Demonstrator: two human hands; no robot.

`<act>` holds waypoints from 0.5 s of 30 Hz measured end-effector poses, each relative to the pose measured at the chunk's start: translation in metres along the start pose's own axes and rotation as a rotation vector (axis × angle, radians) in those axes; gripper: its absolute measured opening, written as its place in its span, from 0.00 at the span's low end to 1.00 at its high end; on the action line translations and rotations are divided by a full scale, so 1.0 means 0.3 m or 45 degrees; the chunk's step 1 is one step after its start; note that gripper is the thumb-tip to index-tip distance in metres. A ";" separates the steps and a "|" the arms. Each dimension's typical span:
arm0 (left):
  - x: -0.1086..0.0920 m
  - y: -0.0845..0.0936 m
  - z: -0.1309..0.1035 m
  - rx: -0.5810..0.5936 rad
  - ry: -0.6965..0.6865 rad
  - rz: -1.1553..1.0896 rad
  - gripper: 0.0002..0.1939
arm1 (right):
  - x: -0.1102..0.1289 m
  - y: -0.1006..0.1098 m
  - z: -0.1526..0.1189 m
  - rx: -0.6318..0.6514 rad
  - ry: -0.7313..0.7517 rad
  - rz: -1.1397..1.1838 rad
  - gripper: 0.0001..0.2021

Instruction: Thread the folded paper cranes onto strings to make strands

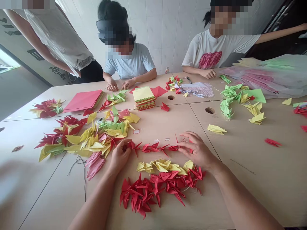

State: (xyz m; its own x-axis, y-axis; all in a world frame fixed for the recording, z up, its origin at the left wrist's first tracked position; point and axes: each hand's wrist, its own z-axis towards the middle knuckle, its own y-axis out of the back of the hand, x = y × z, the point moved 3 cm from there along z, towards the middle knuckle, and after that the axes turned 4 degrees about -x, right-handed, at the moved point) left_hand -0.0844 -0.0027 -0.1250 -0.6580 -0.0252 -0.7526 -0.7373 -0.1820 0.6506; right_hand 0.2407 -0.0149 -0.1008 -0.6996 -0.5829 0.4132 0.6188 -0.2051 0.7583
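Observation:
A string of small red folded paper cranes (155, 147) lies stretched left to right on the table. My left hand (122, 154) is closed in a pinch at its left end, beside a heap of colored cranes. At the other end, the fingers of my right hand (198, 149) curl around a red crane, partly hiding it. Just below this string sits a row of yellow paper cranes (165, 166). Nearer to me is a thick bunch of red paper cranes (153, 190) with bits of pale thread showing.
A mixed pile of paper cranes (93, 135) spreads left. Red paper sheets (82, 100) and a stack of square paper (144, 99) lie beyond. Two people sit opposite; another stands at left. Green cranes (226, 105), a plastic bag (275, 78) and a table hole (210, 110) are at right.

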 end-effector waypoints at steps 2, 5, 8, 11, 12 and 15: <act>-0.003 0.000 -0.001 0.000 0.004 0.003 0.19 | 0.024 -0.009 0.004 0.078 0.073 0.001 0.07; -0.009 0.002 -0.003 0.007 0.021 -0.009 0.19 | 0.041 -0.021 0.009 0.153 0.085 -0.034 0.06; -0.015 0.002 -0.006 0.022 0.039 -0.031 0.19 | 0.061 -0.027 0.019 0.146 0.101 -0.070 0.07; -0.018 0.001 -0.008 0.037 0.032 -0.048 0.19 | 0.097 -0.042 0.034 0.200 0.145 -0.091 0.13; -0.018 0.001 -0.009 0.038 0.027 -0.054 0.19 | 0.108 -0.049 0.038 0.246 0.152 -0.096 0.14; -0.021 0.002 -0.010 0.036 0.025 -0.071 0.18 | 0.135 -0.065 0.052 0.364 0.147 -0.099 0.15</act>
State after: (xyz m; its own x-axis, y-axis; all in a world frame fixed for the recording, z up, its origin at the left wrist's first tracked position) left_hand -0.0803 -0.0057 -0.1204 -0.6125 -0.0354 -0.7896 -0.7771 -0.1560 0.6098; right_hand 0.1947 -0.0222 -0.0908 -0.6854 -0.6632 0.3008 0.4280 -0.0327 0.9032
